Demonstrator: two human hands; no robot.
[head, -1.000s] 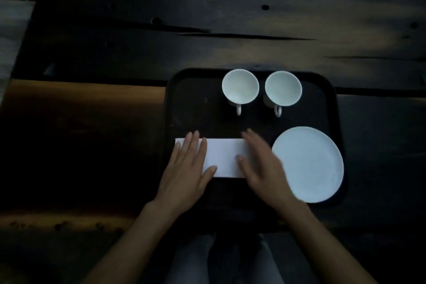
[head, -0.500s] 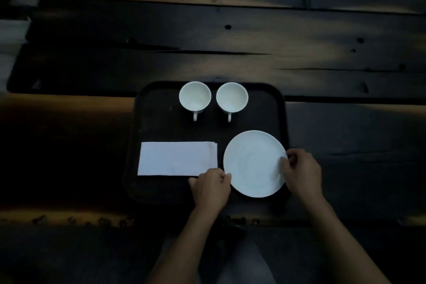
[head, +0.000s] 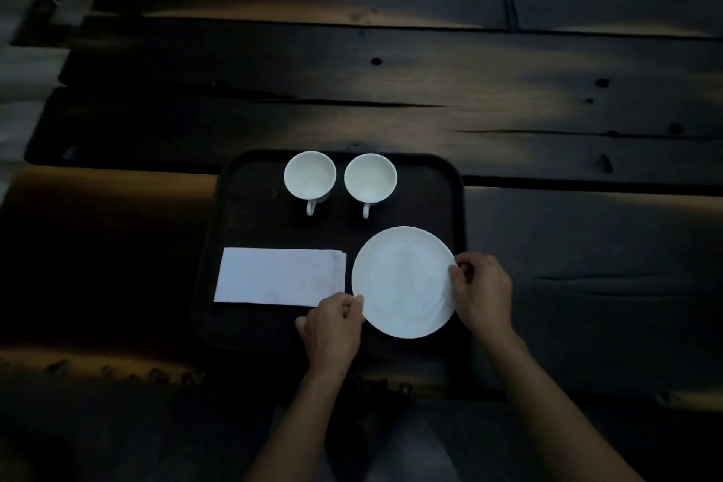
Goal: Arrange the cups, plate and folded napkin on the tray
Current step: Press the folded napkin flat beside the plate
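Note:
A dark tray (head: pixel 250 192) lies on the wooden table. Two white cups stand side by side at its far edge, the left cup (head: pixel 310 174) and the right cup (head: pixel 370 177), both with handles pointing towards me. A folded white napkin (head: pixel 279 282) lies flat at the tray's near left. A white plate (head: pixel 405 282) sits at the near right. My left hand (head: pixel 332 329) pinches the plate's near-left rim with curled fingers. My right hand (head: pixel 483 290) grips the plate's right rim.
The table (head: pixel 391 63) is made of dark wooden planks with gaps and knot holes. Its near edge (head: pixel 117 372) runs just below the tray. My lap shows below the edge. The scene is dimly lit.
Both hands left the napkin and took hold of the plate's rim on either side. Over the last half second they stay on the plate, which has barely shifted.

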